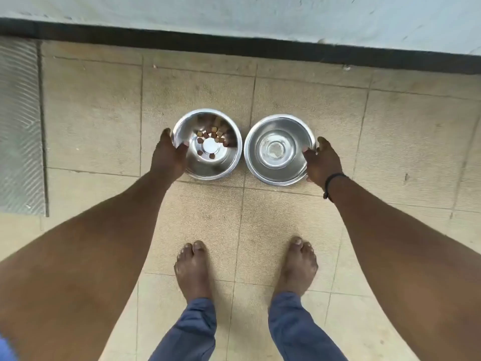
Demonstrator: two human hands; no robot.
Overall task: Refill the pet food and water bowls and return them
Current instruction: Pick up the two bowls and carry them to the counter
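Gripping: left hand (168, 158) clasps the outer rim of the food bowl (207, 144), thumb hooked over the edge into the inside, fingers curled round the outer wall.
Right grip: right hand (322, 160) is wrapped on the outer rim of the water bowl (280, 149), thumb tip over the lip, fingers behind the wall; a dark cord bracelet (331, 185) sits at the wrist.
Food bowl: round, shiny steel, mouth facing up, no long axis; its flat bottom disc is ringed by a few brown kibble pieces (212, 134), gathered mostly on the side towards the wall.
Water bowl: same round steel shape, mouth up, just beside the food bowl on the right-hand side, rims nearly touching; whether it holds water I cannot tell.
Whether lifted: both bowls look to be at floor level, though contact with the floor cannot be told.
Floor (260, 217): beige square tiles, rough and speckled, with thin grout lines.
Beyond the food bowl: a dark band (234, 48) runs along the foot of a pale, scuffed wall (234, 14).
Left of the food bowl: a grey ribbed mat (19, 126).
Nearer than the food bowl: two bare feet (192, 267) and blue trouser legs (192, 329).
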